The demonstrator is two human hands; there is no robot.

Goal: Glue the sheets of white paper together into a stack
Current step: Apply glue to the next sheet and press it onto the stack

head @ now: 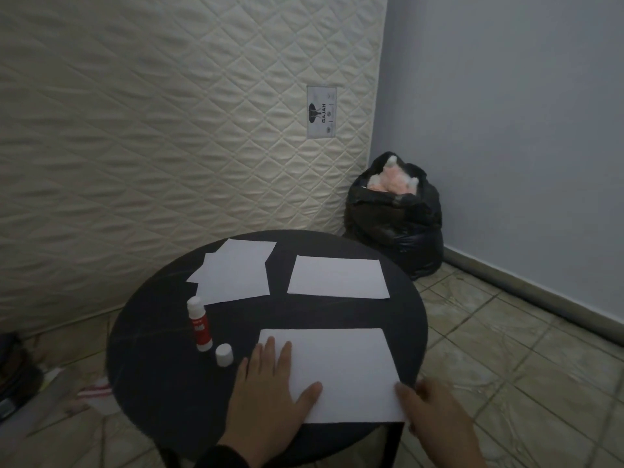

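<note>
- On the round black table (152, 366), nearest sheet (337, 366) lies flat at the front edge.
- Left hand (266, 396) is spread flat on its left side, fingers apart.
- Right hand (435, 413) pinches the right corner.
- Single sheet (337, 276) further back, loose pile (233, 275) back left.
- Glue stick (200, 324) stands uncapped by the pile, cap (224, 355) just beside it.

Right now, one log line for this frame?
left hand: flat on near white paper sheet | right hand: at its right corner | red-white glue stick: upright, uncapped
</note>
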